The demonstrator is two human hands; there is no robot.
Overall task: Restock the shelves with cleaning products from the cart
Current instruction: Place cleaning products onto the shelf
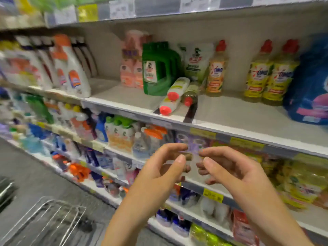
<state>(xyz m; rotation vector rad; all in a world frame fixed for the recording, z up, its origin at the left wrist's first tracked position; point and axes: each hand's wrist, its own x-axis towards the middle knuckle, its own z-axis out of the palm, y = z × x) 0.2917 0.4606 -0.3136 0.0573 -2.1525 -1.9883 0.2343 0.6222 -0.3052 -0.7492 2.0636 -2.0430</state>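
Note:
My left hand (166, 167) and my right hand (225, 169) hover side by side in front of the lower shelves, fingers loosely curled, holding nothing. Above them, on the wide shelf (239, 114), three bottles with red caps lie on their sides near the front edge: two white ones (175, 93) and a yellow one (190, 94). Green jugs (158, 68) stand behind them. Yellow bottles with red caps (268, 71) stand upright to the right. The wire cart (51, 222) is at the bottom left, and I see nothing in the part that shows.
White bottles with orange tops (71, 68) fill the shelf's left end, pink pouches (131, 63) stand beside the green jugs, and a blue bag (312, 82) sits at the far right. Lower shelves hold packed bottles and pouches. Grey aisle floor (35, 174) runs leftward.

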